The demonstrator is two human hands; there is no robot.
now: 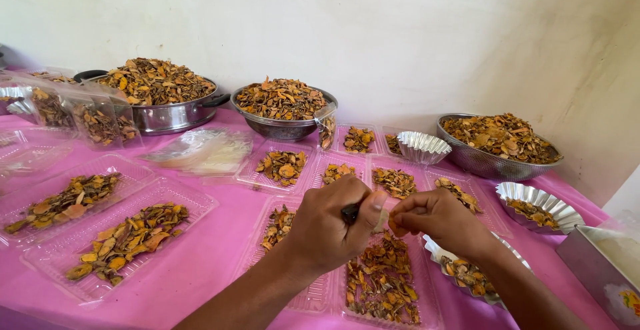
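My left hand [331, 227] is closed around a small dark, stick-like object [351, 213] whose tip shows between thumb and fingers. My right hand [437, 220] meets it, fingertips pinched on a small pale piece [382, 220] between the two hands. Both hands hover over a clear plastic tray [427, 307] holding dried orange-brown slices [381, 280]. A second tray with slices [278, 227] lies just left of my left wrist. What the pale piece is cannot be told.
Several clear trays with dried slices cover the pink tablecloth [213, 250]. Heaped metal bowls [283, 125], a pot [170, 115] and a colander [490, 163] stand along the wall. Fluted foil cups [423, 146] and a metal box [597, 270] are to the right.
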